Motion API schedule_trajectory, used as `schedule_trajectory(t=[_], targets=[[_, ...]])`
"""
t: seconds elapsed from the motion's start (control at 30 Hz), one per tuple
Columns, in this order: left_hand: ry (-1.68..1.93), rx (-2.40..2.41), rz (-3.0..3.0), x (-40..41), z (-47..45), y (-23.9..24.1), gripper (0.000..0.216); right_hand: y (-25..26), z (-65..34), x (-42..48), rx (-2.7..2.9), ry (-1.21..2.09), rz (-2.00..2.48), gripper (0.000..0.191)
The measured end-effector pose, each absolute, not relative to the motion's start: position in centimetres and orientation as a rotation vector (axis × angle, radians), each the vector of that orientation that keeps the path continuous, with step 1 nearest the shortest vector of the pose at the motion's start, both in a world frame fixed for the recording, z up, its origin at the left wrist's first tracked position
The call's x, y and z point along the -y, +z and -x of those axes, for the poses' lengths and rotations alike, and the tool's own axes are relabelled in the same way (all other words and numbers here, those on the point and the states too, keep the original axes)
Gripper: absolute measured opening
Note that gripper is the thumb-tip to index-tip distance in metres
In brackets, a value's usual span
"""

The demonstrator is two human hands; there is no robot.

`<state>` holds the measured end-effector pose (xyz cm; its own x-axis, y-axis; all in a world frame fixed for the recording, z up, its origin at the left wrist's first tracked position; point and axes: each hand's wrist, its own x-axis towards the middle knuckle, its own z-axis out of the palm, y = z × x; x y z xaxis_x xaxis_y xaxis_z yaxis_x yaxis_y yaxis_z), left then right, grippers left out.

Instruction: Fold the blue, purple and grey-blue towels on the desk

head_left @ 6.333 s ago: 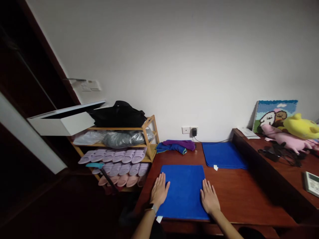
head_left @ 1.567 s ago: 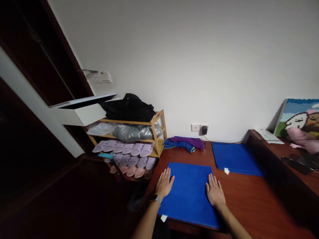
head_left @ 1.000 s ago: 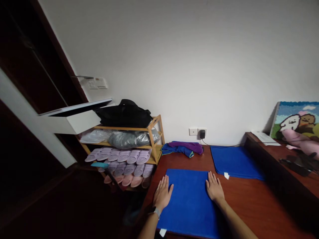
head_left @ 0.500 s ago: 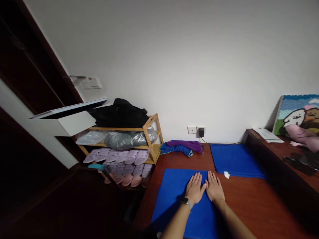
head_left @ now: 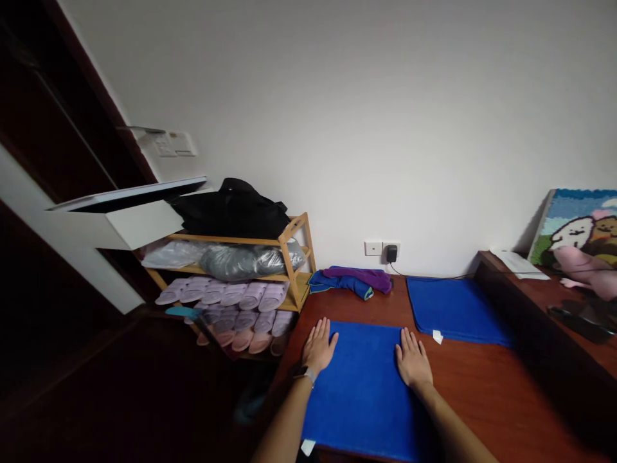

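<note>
Blue cloth (head_left: 364, 386) between left fingers (head_left: 319, 330) and right fingers (head_left: 409, 342), extended flat at its side edges, gripping nothing. Best smoothed outward, pressing evenly. Near edge by the lip of the surface (head_left: 486, 386); room right of right fingers; farther ahead, bundle (head_left: 359, 280) and second cloth (head_left: 457, 310).
</note>
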<state>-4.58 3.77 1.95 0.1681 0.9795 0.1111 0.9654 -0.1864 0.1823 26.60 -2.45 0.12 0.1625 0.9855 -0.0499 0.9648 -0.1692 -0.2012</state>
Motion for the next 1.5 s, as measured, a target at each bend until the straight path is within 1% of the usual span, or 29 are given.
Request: schedule_trajectory(t=[0.17,0.33,0.5,0.73,0.87,0.97,1.07,1.13,1.23,1.33,1.4,1.5], targets=[[0.373,-1.978,-2.333,-3.9,4.6,1.0,0.074,0.4,-26.3,2.6,1.942,0.25,2.315,0.069],[0.401,-1.981,-2.362,-4.1,4.7,0.5,0.075,1.3,-26.0,2.8,1.991,0.14,2.251,0.065],[0.37,-2.004,-2.36,-4.2,4.7,0.5,0.075,1.5,-26.2,2.5,2.033,0.277,2.219,0.066],[0.309,-2.016,-2.363,-4.4,4.5,0.7,0.079,1.7,-26.5,2.4,2.003,0.354,2.175,0.068],[0.262,-2.026,-2.365,-4.6,4.8,0.8,0.075,1.9,-26.6,2.4,1.989,0.367,2.158,0.068],[0.233,-2.047,-2.376,-4.5,4.7,1.8,0.072,1.8,-26.6,2.4,1.975,0.372,2.151,0.068],[0.322,-2.004,-2.469,-4.0,1.9,3.1,0.068,1.6,-26.6,2.2,1.968,0.382,2.151,0.068],[0.41,-1.815,-2.603,-3.2,-1.9,3.6,0.066,1.5,-26.6,2.1,1.97,0.379,2.148,0.069],[0.415,-1.424,-2.723,-1.6,-9.0,3.0,0.065,1.4,-26.7,2.2,1.998,0.367,2.14,0.068],[0.403,-1.367,-2.643,-0.4,-13.6,1.6,0.066,1.2,-26.8,2.3,2.074,0.35,2.135,0.066],[0.387,-1.375,-2.608,-0.4,-13.8,1.1,0.067,1.3,-26.8,2.3,2.085,0.346,2.149,0.066],[0.335,-1.453,-2.576,-1.1,-10.2,1.5,0.069,1.5,-26.6,2.3,2.017,0.361,2.166,0.068]])
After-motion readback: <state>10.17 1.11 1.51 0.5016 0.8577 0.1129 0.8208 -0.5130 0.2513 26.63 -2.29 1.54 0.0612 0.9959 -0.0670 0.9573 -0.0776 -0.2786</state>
